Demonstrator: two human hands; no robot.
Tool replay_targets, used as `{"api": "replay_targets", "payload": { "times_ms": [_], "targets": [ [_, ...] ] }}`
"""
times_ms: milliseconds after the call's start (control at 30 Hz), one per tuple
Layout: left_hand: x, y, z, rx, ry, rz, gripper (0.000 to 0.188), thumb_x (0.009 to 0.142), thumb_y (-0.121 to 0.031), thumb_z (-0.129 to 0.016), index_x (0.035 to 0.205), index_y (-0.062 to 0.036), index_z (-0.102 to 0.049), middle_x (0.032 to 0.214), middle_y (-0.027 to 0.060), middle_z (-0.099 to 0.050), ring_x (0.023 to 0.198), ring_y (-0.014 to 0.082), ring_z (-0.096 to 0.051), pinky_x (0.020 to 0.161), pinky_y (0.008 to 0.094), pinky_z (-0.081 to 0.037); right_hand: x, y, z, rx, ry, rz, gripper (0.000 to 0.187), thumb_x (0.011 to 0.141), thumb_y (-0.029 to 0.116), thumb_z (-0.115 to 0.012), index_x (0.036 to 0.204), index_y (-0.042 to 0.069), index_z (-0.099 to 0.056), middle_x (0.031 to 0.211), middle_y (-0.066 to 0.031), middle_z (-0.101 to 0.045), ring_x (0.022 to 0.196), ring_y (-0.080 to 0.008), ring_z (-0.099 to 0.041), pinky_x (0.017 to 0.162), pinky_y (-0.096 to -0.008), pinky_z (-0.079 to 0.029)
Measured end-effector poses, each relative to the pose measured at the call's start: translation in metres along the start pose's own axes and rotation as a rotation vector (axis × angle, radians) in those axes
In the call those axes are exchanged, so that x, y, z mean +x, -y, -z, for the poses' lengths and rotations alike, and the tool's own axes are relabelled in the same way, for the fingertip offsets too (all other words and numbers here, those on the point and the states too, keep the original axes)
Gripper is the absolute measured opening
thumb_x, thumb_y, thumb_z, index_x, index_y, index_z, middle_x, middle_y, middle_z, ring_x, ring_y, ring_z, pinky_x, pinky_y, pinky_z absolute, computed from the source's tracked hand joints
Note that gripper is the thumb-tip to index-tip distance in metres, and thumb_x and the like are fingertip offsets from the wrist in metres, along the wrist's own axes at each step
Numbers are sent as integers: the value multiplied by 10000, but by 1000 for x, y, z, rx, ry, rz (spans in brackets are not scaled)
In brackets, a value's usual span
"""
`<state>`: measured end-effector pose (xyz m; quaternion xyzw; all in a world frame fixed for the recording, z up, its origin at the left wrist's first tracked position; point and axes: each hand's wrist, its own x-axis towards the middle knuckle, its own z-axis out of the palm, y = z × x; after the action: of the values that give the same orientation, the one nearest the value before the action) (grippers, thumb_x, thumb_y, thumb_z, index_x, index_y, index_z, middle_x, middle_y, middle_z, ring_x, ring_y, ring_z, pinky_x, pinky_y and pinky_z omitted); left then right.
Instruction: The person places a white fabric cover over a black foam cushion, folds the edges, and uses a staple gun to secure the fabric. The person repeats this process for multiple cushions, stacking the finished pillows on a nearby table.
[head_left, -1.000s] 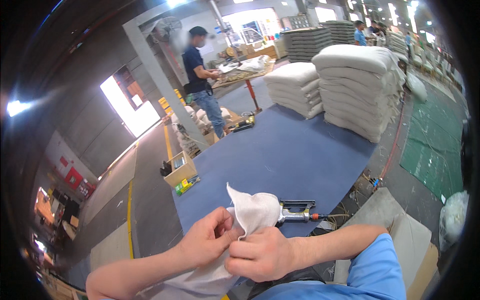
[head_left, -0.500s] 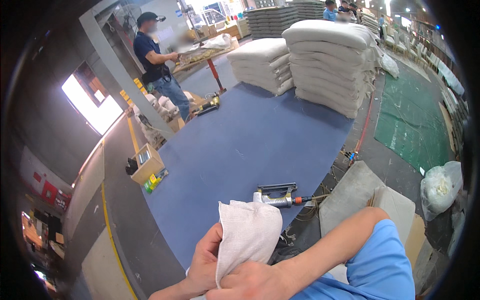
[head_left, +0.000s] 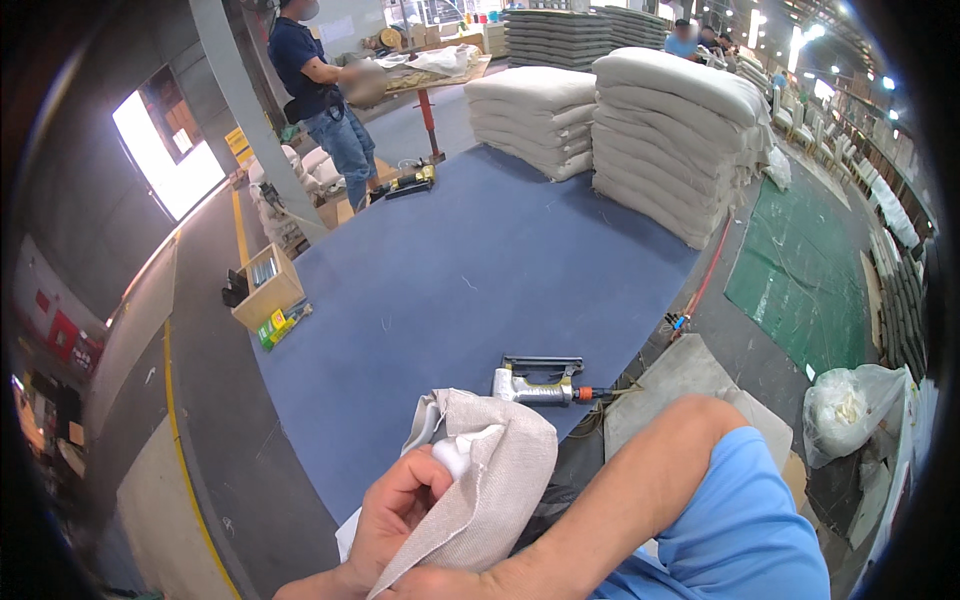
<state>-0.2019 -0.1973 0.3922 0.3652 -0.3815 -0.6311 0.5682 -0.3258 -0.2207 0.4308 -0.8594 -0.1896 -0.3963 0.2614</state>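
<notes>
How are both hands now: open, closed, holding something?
Left hand: closed, holding white material within beige fabric.
Right hand: at the fabric's lower end; grip cannot be told.

The table (head_left: 440, 270) has room to pass across its middle, between the box (head_left: 272, 296), the cushions (head_left: 665, 140) and the gun (head_left: 530, 388), which blocks the way just beyond the cloth (head_left: 495, 485).

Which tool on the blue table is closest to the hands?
The silver tool with the orange fitting, just past the cloth. The yellow-and-black tool is different: it lies by the far edge of the table.
</notes>
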Motion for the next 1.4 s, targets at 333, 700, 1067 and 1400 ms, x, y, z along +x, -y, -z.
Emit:
{"api": "replay_targets", "payload": {
  "times_ms": [333,700,1067,1400],
  "targets": [
    [6,12,20,-281,55,-113,407,1106,-455,-528,1169,-54,-535,1039,20,-602,948,96,-584,880,283,-495,15,6,-8,-257,338,-227,254,805,247,-647,863,16,-734,784,-168,-706,738,-290,-737,592,-438,-554],
    [21,-81,5,788,464,483,697,947,-602,-704,1215,39,-651,1060,92,-694,955,170,-646,808,326,-512,-1,4,-26,-194,254,-175,233,837,238,-639,814,25,-729,772,-152,-705,716,-289,-717,637,-423,-548],
    [33,-105,-20,1056,497,827,614,960,-566,-720,1007,45,-761,850,90,-729,821,149,-669,717,351,-537,14,24,-13,-461,434,-164,241,825,232,-640,845,14,-741,793,-147,-712,684,-287,-727,570,-442,-536],
    [-11,-57,-1,351,106,587,287,1068,-268,-659,1108,2,-749,926,-2,-719,817,41,-617,695,248,-516,5,17,-4,-216,361,-104,273,854,275,-643,949,36,-736,926,-176,-716,708,-279,-716,563,-433,-524]
  ]
}}
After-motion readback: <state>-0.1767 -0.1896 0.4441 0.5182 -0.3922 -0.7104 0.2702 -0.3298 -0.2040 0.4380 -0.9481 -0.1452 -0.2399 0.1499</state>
